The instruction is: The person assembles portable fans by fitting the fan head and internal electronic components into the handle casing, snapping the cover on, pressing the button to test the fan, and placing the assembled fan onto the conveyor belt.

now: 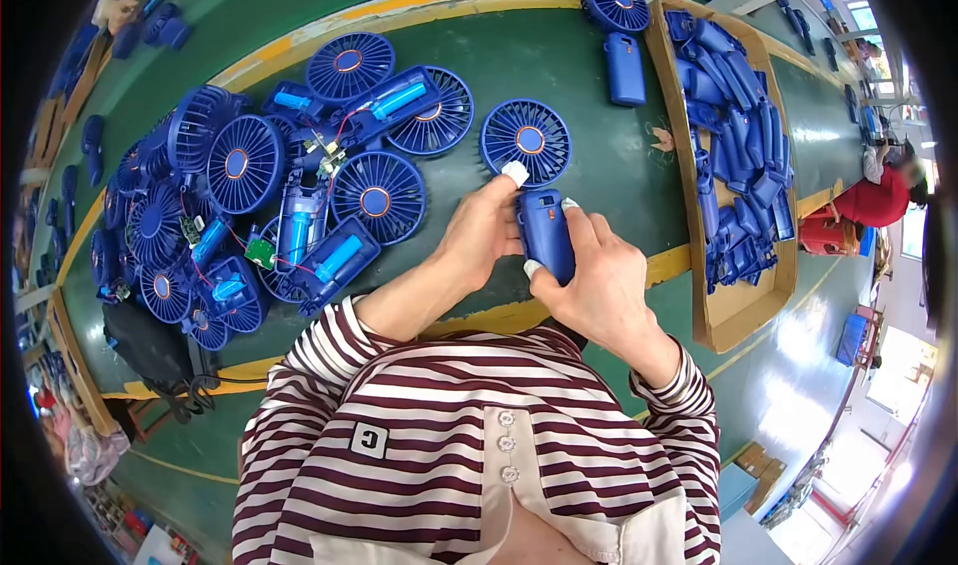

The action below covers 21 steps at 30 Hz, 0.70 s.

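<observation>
A blue handheld fan (546, 228) lies between my two hands near the table's front edge, its round grille head pointing away from me. My left hand (477, 228) grips it at the neck, with the white-wrapped thumb by the grille. Closed about the lower handle is my right hand (599, 276), which also has white-wrapped fingertips. The handle's cover faces up. To the left is a pile of open fans (238, 164) with bare handles, where light-blue batteries (337, 258), wires and a green circuit board (260, 253) show.
A cardboard tray (711, 317) full of blue handle covers (743, 146) stands at the right. Another blue fan (625, 69) lies beside it at the back. A black bag-like bundle (150, 350) is at the front left. Farther right, a person in red (878, 201) sits.
</observation>
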### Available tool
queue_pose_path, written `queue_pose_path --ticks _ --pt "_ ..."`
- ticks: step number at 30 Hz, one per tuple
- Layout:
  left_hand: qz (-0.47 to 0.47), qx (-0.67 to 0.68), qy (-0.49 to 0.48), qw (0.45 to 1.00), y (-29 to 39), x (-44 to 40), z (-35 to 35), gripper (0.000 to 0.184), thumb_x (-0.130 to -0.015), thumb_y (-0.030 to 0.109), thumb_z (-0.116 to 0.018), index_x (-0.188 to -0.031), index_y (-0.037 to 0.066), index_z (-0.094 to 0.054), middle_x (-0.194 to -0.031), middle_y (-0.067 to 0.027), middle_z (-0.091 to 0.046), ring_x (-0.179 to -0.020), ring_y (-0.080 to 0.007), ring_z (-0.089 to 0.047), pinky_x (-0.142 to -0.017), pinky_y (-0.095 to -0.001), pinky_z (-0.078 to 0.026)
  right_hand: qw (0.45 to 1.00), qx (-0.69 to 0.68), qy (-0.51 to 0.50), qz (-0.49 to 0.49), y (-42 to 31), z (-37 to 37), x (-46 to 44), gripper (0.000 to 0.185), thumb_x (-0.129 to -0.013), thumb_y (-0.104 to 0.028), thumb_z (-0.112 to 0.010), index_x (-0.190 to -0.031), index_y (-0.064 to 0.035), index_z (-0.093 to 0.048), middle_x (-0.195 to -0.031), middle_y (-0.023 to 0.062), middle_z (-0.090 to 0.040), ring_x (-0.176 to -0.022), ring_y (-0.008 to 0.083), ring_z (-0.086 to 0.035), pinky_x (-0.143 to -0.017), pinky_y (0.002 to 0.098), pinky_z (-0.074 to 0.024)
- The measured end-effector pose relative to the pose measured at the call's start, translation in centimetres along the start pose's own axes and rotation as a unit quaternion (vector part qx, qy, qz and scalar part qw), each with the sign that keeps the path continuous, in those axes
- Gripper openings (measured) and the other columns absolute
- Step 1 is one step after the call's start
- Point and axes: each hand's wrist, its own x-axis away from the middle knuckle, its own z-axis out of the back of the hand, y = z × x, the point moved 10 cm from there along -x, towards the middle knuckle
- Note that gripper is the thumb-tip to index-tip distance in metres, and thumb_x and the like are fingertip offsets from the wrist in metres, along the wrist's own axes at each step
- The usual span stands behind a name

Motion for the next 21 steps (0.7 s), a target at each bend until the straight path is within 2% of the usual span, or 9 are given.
queue_pose_path --ticks 3,5,7,10,18,20,21 --pt "0.001 0.004 0.000 1.000 -0.1 -0.1 0.0 0.048 -0.086 0.044 -0.045 -0.107 0.002 -0.053 -0.102 -0.0097 -0.059 -0.087 -0.0203 -0.057 -0.078 -0.0355 -0.045 1.000 0.003 -0.004 0.001 0.1 -0.3 -0.2 0.056 -0.061 -0.019 -0.067 -0.106 0.0107 -0.050 -0.077 0.0162 -0.056 -0.060 0.0292 -0.059 -0.054 0.0354 -0.0490" --pt "-0.005 0.015 0.008 1.000 0.1 -0.1 0.1 0.044 -0.086 0.040 -0.046 -0.101 -0.001 -0.053 -0.095 -0.0111 -0.058 -0.085 -0.0223 -0.059 -0.077 -0.0366 -0.047 1.000 0.001 -0.005 0.004 0.0 -0.5 -0.2 0.056 -0.061 -0.019 -0.067 -0.106 0.0108 -0.050 -0.077 0.0163 -0.056 -0.060 0.0292 -0.058 -0.054 0.0354 -0.0489" --pt "-0.005 0.013 0.004 1.000 0.1 -0.1 0.1 0.044 -0.086 0.040 -0.047 -0.100 -0.001 -0.053 -0.094 -0.0109 -0.058 -0.084 -0.0221 -0.059 -0.076 -0.0363 -0.047 1.000 -0.010 0.012 0.009 -0.2 -0.3 -0.2 0.053 -0.060 -0.021 -0.067 -0.099 0.0104 -0.050 -0.073 0.0149 -0.053 -0.056 0.0286 -0.056 -0.049 0.0368 -0.0472" --pt "-0.006 0.013 0.002 1.000 0.1 -0.1 0.0 0.043 -0.086 0.040 -0.048 -0.099 0.000 -0.053 -0.093 -0.0108 -0.058 -0.083 -0.0218 -0.059 -0.075 -0.0357 -0.047 1.000 -0.003 -0.012 0.000 -0.1 -0.6 -0.3 0.057 -0.062 -0.020 -0.067 -0.106 0.0111 -0.050 -0.077 0.0163 -0.056 -0.060 0.0291 -0.059 -0.053 0.0358 -0.0488" --pt "-0.007 0.018 0.000 1.000 -0.1 -0.2 0.0 0.041 -0.085 0.039 -0.049 -0.097 -0.001 -0.055 -0.091 -0.0107 -0.059 -0.080 -0.0209 -0.059 -0.073 -0.0349 -0.048 0.999 0.027 -0.011 0.012 -0.3 -1.2 -0.4 0.057 -0.062 -0.021 -0.066 -0.104 0.0129 -0.050 -0.074 0.0158 -0.055 -0.059 0.0281 -0.058 -0.052 0.0351 -0.0484" --pt "-0.002 -0.001 -0.014 1.000 -0.2 -0.2 -0.2 0.041 -0.088 0.036 -0.044 -0.106 0.001 -0.053 -0.101 -0.0113 -0.058 -0.088 -0.0197 -0.058 -0.077 -0.0343 -0.047 0.999 0.028 -0.004 0.016 -0.2 -1.2 -0.4 0.056 -0.062 -0.021 -0.066 -0.104 0.0129 -0.050 -0.074 0.0156 -0.054 -0.058 0.0279 -0.058 -0.052 0.0350 -0.0483" --pt "-0.002 -0.001 -0.014 1.000 -0.2 -0.2 -0.3 0.041 -0.088 0.036 -0.044 -0.106 0.001 -0.053 -0.101 -0.0113 -0.058 -0.088 -0.0197 -0.058 -0.077 -0.0343 -0.047 0.999 0.039 0.000 0.022 -0.3 -1.3 -0.3 0.056 -0.062 -0.021 -0.066 -0.104 0.0128 -0.050 -0.073 0.0154 -0.054 -0.058 0.0277 -0.058 -0.051 0.0348 -0.0481"
